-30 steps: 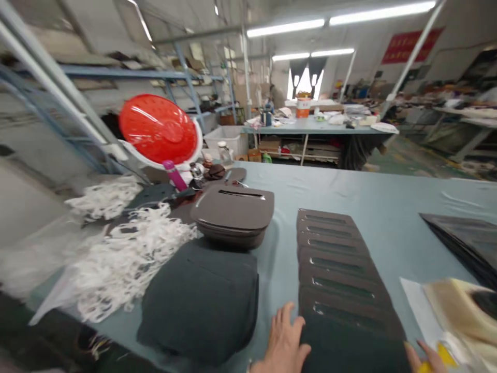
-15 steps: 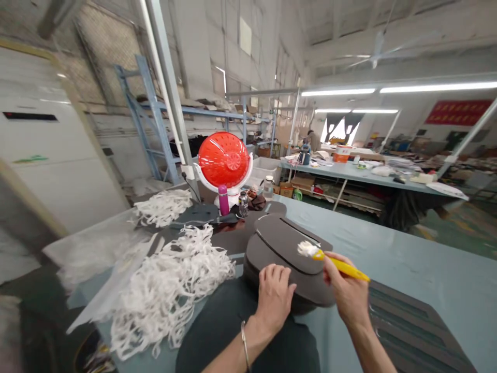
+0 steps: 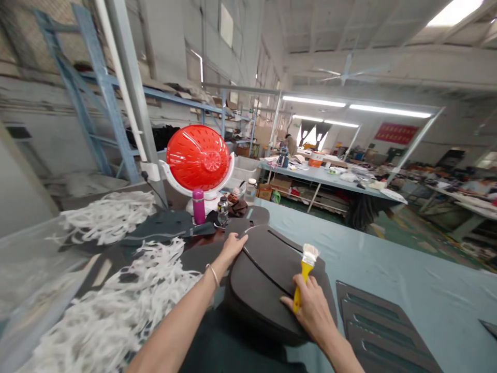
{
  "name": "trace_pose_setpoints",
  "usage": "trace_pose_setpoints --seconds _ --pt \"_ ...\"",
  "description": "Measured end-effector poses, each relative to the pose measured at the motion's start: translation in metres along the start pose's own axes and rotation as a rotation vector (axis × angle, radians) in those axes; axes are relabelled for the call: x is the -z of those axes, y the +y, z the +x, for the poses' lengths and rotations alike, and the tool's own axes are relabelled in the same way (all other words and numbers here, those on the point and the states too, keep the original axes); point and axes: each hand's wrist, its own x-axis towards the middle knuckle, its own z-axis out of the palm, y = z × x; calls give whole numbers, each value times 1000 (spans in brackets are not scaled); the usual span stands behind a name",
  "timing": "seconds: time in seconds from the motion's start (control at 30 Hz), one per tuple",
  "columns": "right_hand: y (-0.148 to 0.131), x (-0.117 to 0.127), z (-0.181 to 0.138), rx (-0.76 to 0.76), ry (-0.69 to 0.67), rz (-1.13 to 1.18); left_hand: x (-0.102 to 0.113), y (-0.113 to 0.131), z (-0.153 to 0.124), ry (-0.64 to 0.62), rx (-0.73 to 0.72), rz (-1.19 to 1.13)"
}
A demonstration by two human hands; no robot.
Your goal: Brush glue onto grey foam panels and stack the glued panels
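A dark grey, rounded moulded panel with black slit lines lies on the table in front of me. My left hand is at its far left edge, thumb and fingers closed against the rim; part of the fingers is hidden. In my right hand is a paintbrush, gripped by its yellow handle. Its pale bristles point up and away, above the panel's right part. Beside the panel on the right lies a flat dark sheet with long raised or recessed strips.
Heaps of white strips cover the table's left side. A red fan-shaped heater, a purple bottle and a dark bottle stand behind the panel. A metal post rises at left. Farther off, a person is by another table.
My left hand has moved from the panel's near side to its far left edge. My right hand has tipped the paintbrush upright and come nearer. The view has swung right.
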Motion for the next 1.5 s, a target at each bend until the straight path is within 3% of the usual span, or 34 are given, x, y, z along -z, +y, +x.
trace_pose_setpoints --seconds 0.1,0.2,0.3,0.4,0.5,0.6,0.77,0.83,0.93,1.0,1.2,1.3,1.43,1.5 --pt "-8 -1 1 58 4 -117 -9 15 10 -30 -62 -52" --pt "-7 1 3 82 -7 -150 -2 38 5 -19 -113 -177" --pt "-1 8 -4 129 26 -134 15 52 -14 -29 -86 -373" --pt "4 22 -23 186 116 -69 28 39 -44 -83 -8 -420" --pt "5 36 -49 223 145 -27 28 7 -76 -96 29 -273" --pt "2 42 -72 203 82 -26 20 -15 -102 -30 -85 7" --pt "3 50 -81 89 29 20 18 1 -135 227 -268 459" --pt "6 55 -73 25 77 46 20 11 -149 182 -387 489" --pt "5 61 -50 -59 128 110 16 16 -170 -221 -751 431" --pt "-2 63 -30 -114 141 174 7 13 -182 -386 -871 423" --pt "-49 47 28 -333 101 700 -15 4 -194 -295 -777 417" --pt "-81 27 46 -452 -16 983 -18 3 -193 -279 -746 396" --pt "-96 -10 69 -371 -270 1095 -19 0 -193 -293 -688 401" --pt "-87 -27 87 -337 -274 1034 -18 -1 -194 -290 -697 380"
